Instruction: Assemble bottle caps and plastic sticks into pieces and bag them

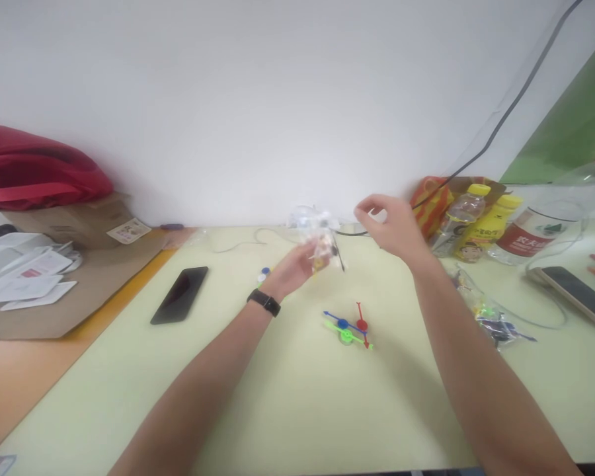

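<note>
My left hand (297, 266), with a black watch (264, 302) on the wrist, is closed on a clear plastic bag (322, 243). Small parts show inside the bag, among them something yellow and a dark thin piece, too blurred to name. To the right my right hand (394, 228) is raised with thumb and fingertips brought together; whether anything is between them I cannot make out. Below the hands, a blue spinner arrow (343, 324), a red spinner arrow (361, 325) and a green spinner arrow (346, 336) lie overlapping on the pale table (277, 396).
At left lie a black phone (180, 295) and a cardboard box (74, 228) under red cloth. Several bottles, including a yellow one (488, 231), stand at back right. Bagged small parts (498, 327) and another phone (582, 299) lie on the right. Small discs (264, 272) sit behind my left wrist.
</note>
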Demonstrator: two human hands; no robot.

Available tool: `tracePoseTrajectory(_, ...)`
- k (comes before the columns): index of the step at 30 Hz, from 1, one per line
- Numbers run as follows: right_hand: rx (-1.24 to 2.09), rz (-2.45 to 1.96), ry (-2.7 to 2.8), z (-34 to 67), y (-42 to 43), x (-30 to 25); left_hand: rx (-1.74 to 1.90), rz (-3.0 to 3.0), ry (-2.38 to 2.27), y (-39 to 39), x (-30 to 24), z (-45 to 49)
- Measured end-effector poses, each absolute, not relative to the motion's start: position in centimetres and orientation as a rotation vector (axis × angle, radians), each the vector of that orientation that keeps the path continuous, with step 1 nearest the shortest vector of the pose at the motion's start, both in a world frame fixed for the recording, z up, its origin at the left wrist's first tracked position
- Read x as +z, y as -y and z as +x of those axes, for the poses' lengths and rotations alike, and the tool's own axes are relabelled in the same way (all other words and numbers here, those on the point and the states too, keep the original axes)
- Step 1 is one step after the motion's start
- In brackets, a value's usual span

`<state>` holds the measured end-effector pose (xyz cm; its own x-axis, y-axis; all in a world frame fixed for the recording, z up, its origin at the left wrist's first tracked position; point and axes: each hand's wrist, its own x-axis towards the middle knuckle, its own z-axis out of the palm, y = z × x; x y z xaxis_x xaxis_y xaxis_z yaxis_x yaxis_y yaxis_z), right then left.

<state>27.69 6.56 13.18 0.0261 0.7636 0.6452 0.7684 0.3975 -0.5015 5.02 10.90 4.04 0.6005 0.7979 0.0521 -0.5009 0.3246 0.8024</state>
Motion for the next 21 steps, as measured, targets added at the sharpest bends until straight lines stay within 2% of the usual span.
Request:
tracePoseTrajectory(5, 0.079, -1.313, 1.731, 28.5, -6.2, 13.7, 1.095, 0.513, -0.286, -11.4, 4.2, 5.3)
tracePoseTrajectory(13, 0.919, -1.41, 2.698, 25.9, -6.3, 11.0, 1.14, 0.432, -0.272, -11.1, 4.3, 6.0)
tracePoseTrajectory(18, 1.169, -1.42, 2.928, 21.5, -6.2, 8.8, 1.256, 0.493, -0.421, -12.5, 3.7, 4.5)
tracePoseTrajectory(21, 1.152, -1.47, 2.989, 20.2, -6.0, 7.9, 1.244, 0.599, -0.442, -12.6, 3.4, 4.3)
